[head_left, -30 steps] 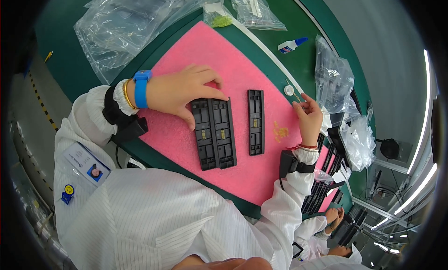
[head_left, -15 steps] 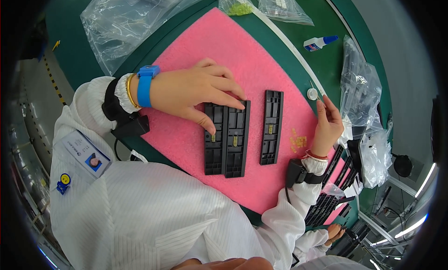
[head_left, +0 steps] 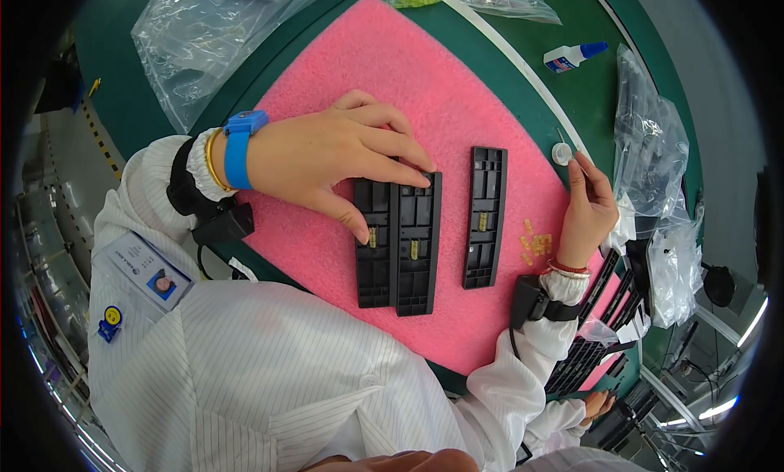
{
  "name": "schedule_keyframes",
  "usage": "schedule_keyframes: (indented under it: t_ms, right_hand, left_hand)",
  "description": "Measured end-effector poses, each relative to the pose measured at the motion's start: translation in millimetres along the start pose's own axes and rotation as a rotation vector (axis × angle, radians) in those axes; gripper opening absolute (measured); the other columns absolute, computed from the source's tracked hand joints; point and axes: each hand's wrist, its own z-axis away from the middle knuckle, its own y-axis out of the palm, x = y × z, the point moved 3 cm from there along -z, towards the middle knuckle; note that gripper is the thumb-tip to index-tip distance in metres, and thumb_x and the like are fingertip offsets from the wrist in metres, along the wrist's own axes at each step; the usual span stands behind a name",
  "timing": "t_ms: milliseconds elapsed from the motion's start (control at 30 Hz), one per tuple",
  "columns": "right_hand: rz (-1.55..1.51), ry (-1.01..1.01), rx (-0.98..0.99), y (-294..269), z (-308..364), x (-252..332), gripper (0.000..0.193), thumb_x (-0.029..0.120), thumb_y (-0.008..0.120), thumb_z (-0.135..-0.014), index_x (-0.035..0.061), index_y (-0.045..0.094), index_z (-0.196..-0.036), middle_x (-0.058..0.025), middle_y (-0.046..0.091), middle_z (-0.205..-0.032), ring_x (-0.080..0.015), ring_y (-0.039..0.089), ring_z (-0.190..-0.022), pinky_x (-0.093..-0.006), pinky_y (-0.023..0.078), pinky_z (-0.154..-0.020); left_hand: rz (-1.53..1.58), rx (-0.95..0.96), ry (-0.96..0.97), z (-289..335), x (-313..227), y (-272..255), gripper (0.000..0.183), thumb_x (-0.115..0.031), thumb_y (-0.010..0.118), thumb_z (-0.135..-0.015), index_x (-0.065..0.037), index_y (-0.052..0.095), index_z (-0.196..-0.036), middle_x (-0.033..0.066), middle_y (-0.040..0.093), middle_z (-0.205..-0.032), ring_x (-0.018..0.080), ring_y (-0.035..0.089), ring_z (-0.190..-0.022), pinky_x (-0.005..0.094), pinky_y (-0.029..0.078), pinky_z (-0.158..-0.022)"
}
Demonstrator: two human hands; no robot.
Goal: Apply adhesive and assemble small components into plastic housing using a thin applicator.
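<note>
Two long black plastic trays with ribbed compartments lie side by side, the left one (head_left: 374, 280) touching the right one (head_left: 415, 284). My left hand (head_left: 335, 158) rests over their upper ends, fingers spread, the thumb at the left tray's edge and a fingertip on the right tray's top. Each holds a small yellow-green vial (head_left: 414, 250). A third black tray (head_left: 485, 219), with a similar vial, lies apart to the right. Beyond it, my right hand (head_left: 592, 211) pinches a thin stick (head_left: 560, 135), partly hidden, at a small round white cap (head_left: 561, 153).
Pink foam (head_left: 327, 268) lies under the trays, with several loose yellow vials (head_left: 539, 244) at its right. A glue bottle (head_left: 574, 56) with a blue cap lies beyond. Clear plastic bags (head_left: 200, 51) lie around the green table. At lower right are more black parts (head_left: 576, 366) and another person's hand (head_left: 599, 405).
The view has shifted slightly, so the cap and the third tray sit farther right in the picture. My left hand stays over the trays; my right hand stays by the cap.
</note>
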Motion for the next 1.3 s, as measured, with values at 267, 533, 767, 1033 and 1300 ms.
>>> schedule_keyframes:
  t_ms: [267,533,767,1033,1300]
  right_hand:
    - [0.043,-0.06,-0.081,1,4,4,0.014,0.01,0.081,-0.095,-0.0013,0.08,-0.103,-0.0069,0.078,-0.097,-0.0112,0.068,-0.088,-0.0255,0.052,-0.079]
    - [0.043,-0.03,-0.12,-2,3,7,0.017,0.013,0.083,-0.095,-0.0026,0.079,-0.102,-0.0049,0.078,-0.096,-0.0082,0.067,-0.086,-0.0218,0.052,-0.078]
    - [0.107,-0.122,-0.136,2,2,10,0.016,0.017,0.087,-0.09,0.0018,0.081,-0.093,-0.0033,0.071,-0.083,-0.0112,0.057,-0.072,-0.0275,0.045,-0.067]
    - [0.172,-0.167,-0.114,2,2,11,0.014,0.016,0.087,-0.089,0.0033,0.081,-0.092,-0.0033,0.07,-0.08,-0.0127,0.052,-0.069,-0.0295,0.042,-0.064]
    - [0.184,-0.177,-0.098,4,2,13,0.015,0.017,0.087,-0.088,0.0035,0.082,-0.092,-0.0039,0.069,-0.081,-0.0137,0.051,-0.068,-0.0301,0.041,-0.063]
  left_hand:
    - [0.01,0.019,0.0,1,-1,-1,0.083,-0.049,0.089,-0.073,-0.014,0.064,-0.144,0.0027,0.057,-0.152,0.0312,0.046,-0.136,0.049,0.03,-0.113]
    - [-0.002,0.009,0.015,0,-3,-5,0.081,-0.048,0.089,-0.073,-0.014,0.065,-0.143,0.0029,0.057,-0.152,0.0313,0.047,-0.136,0.0492,0.03,-0.114]
    - [0.015,0.02,-0.001,0,-4,-5,0.081,-0.047,0.09,-0.073,-0.014,0.065,-0.142,0.0032,0.057,-0.153,0.0316,0.047,-0.136,0.0493,0.03,-0.114]
    - [0.025,0.02,-0.01,0,-6,-5,0.081,-0.047,0.09,-0.072,-0.013,0.066,-0.141,0.0035,0.058,-0.153,0.0318,0.047,-0.136,0.0498,0.031,-0.115]
    - [0.03,0.02,-0.02,0,-6,-6,0.082,-0.048,0.091,-0.07,-0.013,0.066,-0.141,0.0031,0.058,-0.153,0.0315,0.047,-0.137,0.0493,0.031,-0.116]
